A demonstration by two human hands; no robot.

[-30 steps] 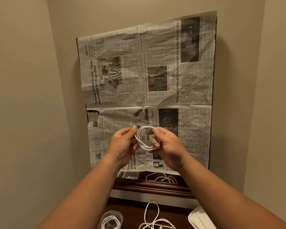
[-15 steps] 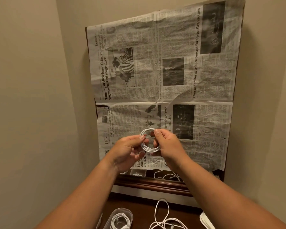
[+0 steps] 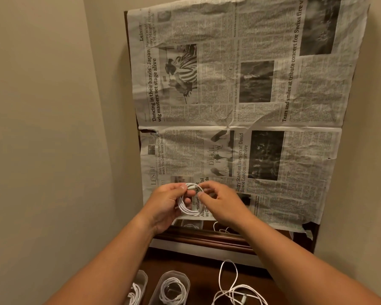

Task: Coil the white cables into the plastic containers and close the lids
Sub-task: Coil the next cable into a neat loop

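Bottom edge, left of centre: two plastic containers stand on the wooden surface [image 3: 204,269], the outer container [image 3: 142,280] partly cut off by the forearm, the inner container [image 3: 174,274] beside it. Each holds a white coil, and neither has a lid on. Above them, at lower centre, the left hand [image 3: 164,205] holds the coiled cable [image 3: 188,209] in mid-air in front of the newspaper [image 3: 240,102], fingers curled through the loop and thumb pressed on its top. The right hand [image 3: 221,202] meets the coil's upper right edge, where thumb and forefinger close on the strand; the other fingers hang loosely bent. Bottom right of centre, a loose cable [image 3: 233,287] lies uncoiled on the wood. Risks, as judged: the coil is bound by nothing but grip, so easing either hand during the carry down would let the loops spring apart. A coil wider than its container would ride over the rim and stop a lid seating. The plug end may snag the loose cable below.
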